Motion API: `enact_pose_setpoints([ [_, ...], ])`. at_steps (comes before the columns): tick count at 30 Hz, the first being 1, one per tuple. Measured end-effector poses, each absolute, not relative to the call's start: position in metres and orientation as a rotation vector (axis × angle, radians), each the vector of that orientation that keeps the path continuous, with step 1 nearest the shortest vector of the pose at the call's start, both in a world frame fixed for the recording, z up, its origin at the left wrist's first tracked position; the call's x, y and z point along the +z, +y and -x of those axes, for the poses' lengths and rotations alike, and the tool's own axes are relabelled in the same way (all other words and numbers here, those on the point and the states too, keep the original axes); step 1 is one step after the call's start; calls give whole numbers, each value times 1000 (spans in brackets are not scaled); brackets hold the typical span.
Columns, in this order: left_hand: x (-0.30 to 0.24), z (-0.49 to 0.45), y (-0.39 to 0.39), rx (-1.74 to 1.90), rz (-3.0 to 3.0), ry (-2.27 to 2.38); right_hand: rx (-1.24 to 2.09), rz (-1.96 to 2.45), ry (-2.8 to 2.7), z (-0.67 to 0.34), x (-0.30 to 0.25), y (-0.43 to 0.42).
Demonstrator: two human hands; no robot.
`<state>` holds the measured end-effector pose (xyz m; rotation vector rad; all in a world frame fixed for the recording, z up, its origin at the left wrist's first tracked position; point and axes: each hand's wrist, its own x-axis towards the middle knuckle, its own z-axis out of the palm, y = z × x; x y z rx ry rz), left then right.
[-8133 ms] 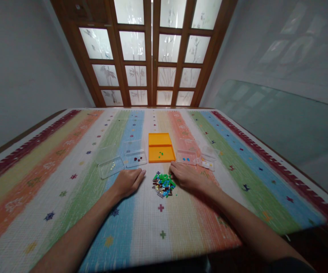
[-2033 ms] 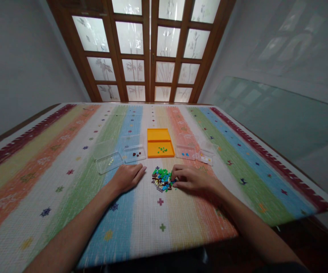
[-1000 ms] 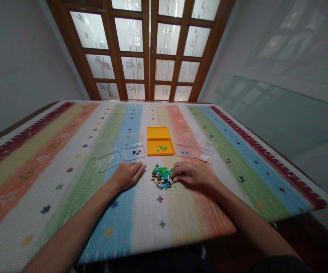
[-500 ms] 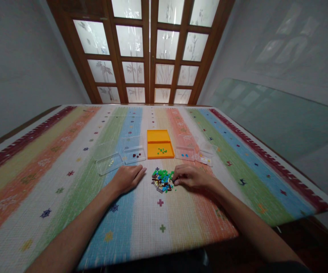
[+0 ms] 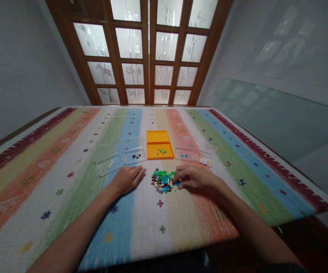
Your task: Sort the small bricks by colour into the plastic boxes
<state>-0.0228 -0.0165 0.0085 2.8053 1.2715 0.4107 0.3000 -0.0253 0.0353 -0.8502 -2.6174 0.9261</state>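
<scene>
A mixed heap of small toy building bricks [image 5: 162, 181], green, blue, brown and cream, lies on the striped tablecloth. My right hand [image 5: 194, 176] is at the heap's right edge, thumb and fingertips a little apart. A few blue bricks [image 5: 178, 183] show at those fingertips, loose on the cloth as far as I can see. To the left of the heap, my left hand [image 5: 128, 179] rests on the cloth, holding nothing, its thumb and forefinger stretched toward the bricks. Beyond the heap is an opened orange case [image 5: 152, 156] with several green bricks inside.
Left of the case are clear plastic boxes, one with dark brown bricks [image 5: 136, 156], another with cream bricks [image 5: 111, 163]. On the right, one clear box [image 5: 191, 154] holds blue bricks and another [image 5: 205, 161] yellow ones. The table's near edge runs below my forearms.
My right thumb and fingertips have parted slightly, and blue bricks now show at them, drawn a little right of the heap. My left hand stays in place.
</scene>
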Motion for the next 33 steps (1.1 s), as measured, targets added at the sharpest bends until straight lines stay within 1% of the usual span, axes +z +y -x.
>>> enact_pose_setpoints([
  [7,8,23,-16,356,-2815,1291,893,865,-2612,-298,31,-26],
  [19,8,23,-16,390,-2806,1291,639,1018,-2701,-293,25,-33],
  [23,7,23,-16,407,-2796,1286,610,1048,-2556,-301,26,-25],
  [28,8,23,-16,393,-2806,1289,368,1240,-2284,-327,29,2],
  [33,7,23,-16,411,-2791,1273,225,1440,-2163,-341,23,20],
])
